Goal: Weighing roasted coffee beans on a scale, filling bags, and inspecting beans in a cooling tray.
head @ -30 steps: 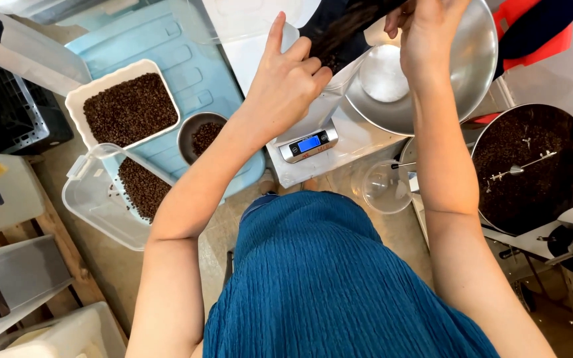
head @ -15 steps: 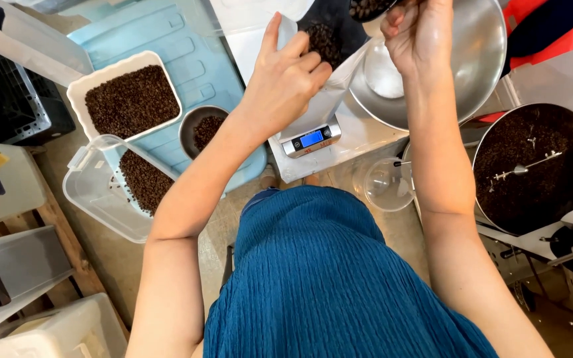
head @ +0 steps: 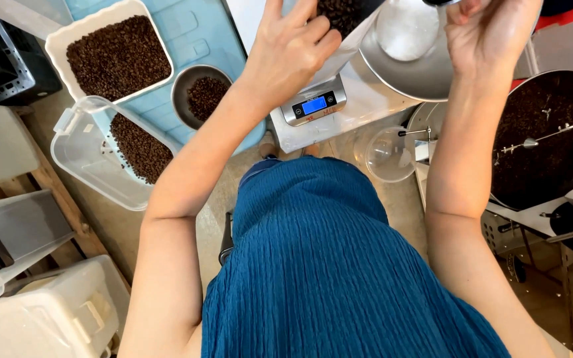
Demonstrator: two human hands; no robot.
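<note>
Noted, far left, a white tray (head: pixel 53 41) and a clear tub (head: pixel 77 159), both holding coffee beans. Found the left hand (head: pixel 290 50) next, pinching the rim of an open bag (head: pixel 347 52) between thumb and fingers. Placed the bag on the digital scale (head: pixel 313 106), leaning against a steel bowl (head: pixel 409 76). Judged it thin-walled and floppy, light in itself but bottom-heavy with beans, likely to sag or tip if let go. Thought it best gripped at the rim, with support beneath. Saw the right hand (head: pixel 492 33) curled above the bowl. Could not tell what it held, or how tightly. Lost the bag's mouth and far side past the top edge.
</note>
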